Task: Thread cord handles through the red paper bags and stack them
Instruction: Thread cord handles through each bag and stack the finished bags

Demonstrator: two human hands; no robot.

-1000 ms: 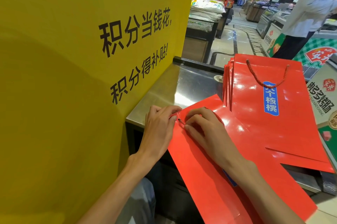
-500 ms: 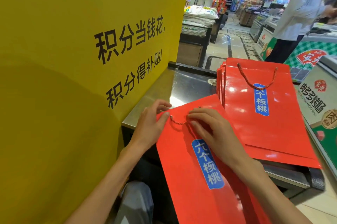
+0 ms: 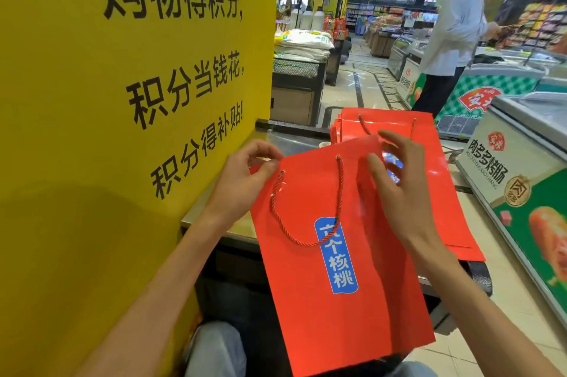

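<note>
I hold a flat red paper bag (image 3: 310,309) with a blue label up above the counter, tilted toward me. A red cord handle (image 3: 277,217) hangs in a loop across its front from two holes near the top. My left hand (image 3: 242,180) pinches the bag's top left corner. My right hand (image 3: 395,180) grips the top right edge, thumb on the front and fingers curled over the rim. Behind it a stack of red bags (image 3: 429,146) with cord handles lies flat on the steel counter (image 3: 285,143).
A tall yellow sign panel (image 3: 122,100) stands close on the left. A freezer chest (image 3: 521,186) with printed sides runs along the right. A person in a light shirt (image 3: 454,39) stands beyond it. Shop aisles and display stands fill the background.
The bag lay on the counter while both hands worked the cord at its top edge. Now both hands have lifted it upright by its top corners, with the cord loop hanging free.
</note>
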